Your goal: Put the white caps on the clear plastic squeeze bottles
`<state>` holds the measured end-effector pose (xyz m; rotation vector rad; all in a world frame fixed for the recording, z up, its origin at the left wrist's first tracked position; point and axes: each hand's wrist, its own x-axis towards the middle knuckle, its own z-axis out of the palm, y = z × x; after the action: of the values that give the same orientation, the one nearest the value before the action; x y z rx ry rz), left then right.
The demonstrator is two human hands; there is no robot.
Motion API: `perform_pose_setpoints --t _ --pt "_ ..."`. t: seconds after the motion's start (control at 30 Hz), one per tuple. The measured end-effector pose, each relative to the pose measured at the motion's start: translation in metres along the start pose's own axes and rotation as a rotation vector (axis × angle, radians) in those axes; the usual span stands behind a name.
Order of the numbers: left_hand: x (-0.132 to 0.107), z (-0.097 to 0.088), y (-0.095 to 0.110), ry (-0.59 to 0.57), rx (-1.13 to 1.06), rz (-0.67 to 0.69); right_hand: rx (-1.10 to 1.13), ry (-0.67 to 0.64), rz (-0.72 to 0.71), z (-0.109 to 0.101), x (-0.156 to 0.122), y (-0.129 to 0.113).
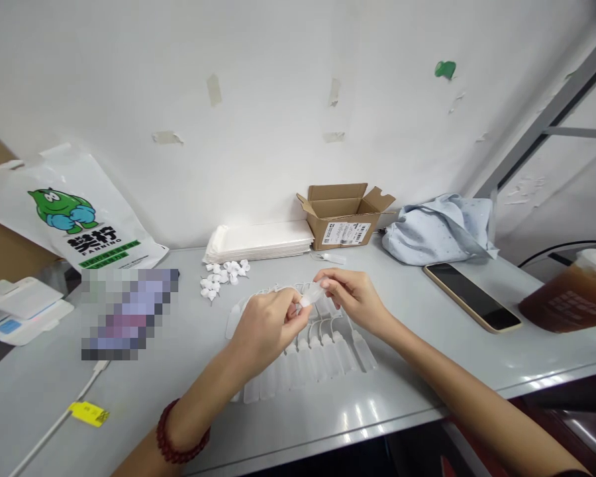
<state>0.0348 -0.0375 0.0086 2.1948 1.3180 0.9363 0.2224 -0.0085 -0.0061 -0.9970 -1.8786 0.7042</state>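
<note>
A small translucent plastic bottle (314,291) is held up between my two hands, tilted, above the desk. The fingers of my left hand (268,324) are pinched at its white neck end. At the other end my right hand (355,298) grips the bottle's body between thumb and fingers. Beneath the hands lie rows of similar bottles (322,361), side by side, with thin curved tubes (322,324) at their tops. My left hand and forearm cover part of these rows. Several small white caps (223,275) sit in a loose pile beyond my left hand.
Against the wall stand a stack of white packets (263,240) and an open cardboard box (345,218). A single bottle (334,258) lies before the box. To the right are a blue cloth bag (440,228), a phone (471,297) and a drink cup (571,291). A white bag (74,212) leans at left.
</note>
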Motion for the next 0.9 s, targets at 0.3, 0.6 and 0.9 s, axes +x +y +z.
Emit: perform_pose_setpoints --t 0.3,0.6,0.9 --pt "0.003 -0.002 0.003 -0.227 -0.5 -0.259 0.118 0.02 0.018 -0.002 0.001 -0.003" --pt "0.003 -0.006 0.009 -0.232 -0.722 -0.361 0.027 -0.034 -0.072 -0.005 -0.001 -0.011" --pt "-0.005 0.003 0.01 -0.065 -0.194 -0.005 0.169 -0.077 0.105 -0.008 -0.002 -0.016"
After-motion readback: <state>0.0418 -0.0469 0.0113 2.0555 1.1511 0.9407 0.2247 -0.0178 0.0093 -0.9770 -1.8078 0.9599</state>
